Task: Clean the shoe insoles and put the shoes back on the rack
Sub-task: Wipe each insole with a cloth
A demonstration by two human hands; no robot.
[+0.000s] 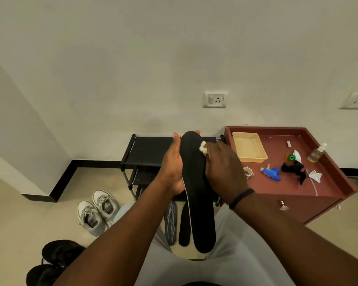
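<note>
Cupped under the black insole (196,182), left hand (172,164) should be kept firm while the white wad (204,148) pinched by right hand (223,168) is rubbed heelward.

Long foam insole (196,195) black, pale yellowish edge; small wad of cloth (203,147) white against it; second flat insole (184,226) black; third insole (171,221) grey with pale line pattern; low metal shoe rack (151,151) black; pair of lace-up sneakers (96,211) grey and white; pair of shoes (52,263) black; wooden cabinet (327,182) reddish-brown; shallow plastic tray (249,147) cream; spray nozzle (271,173) blue; wristband (241,198) black
</note>
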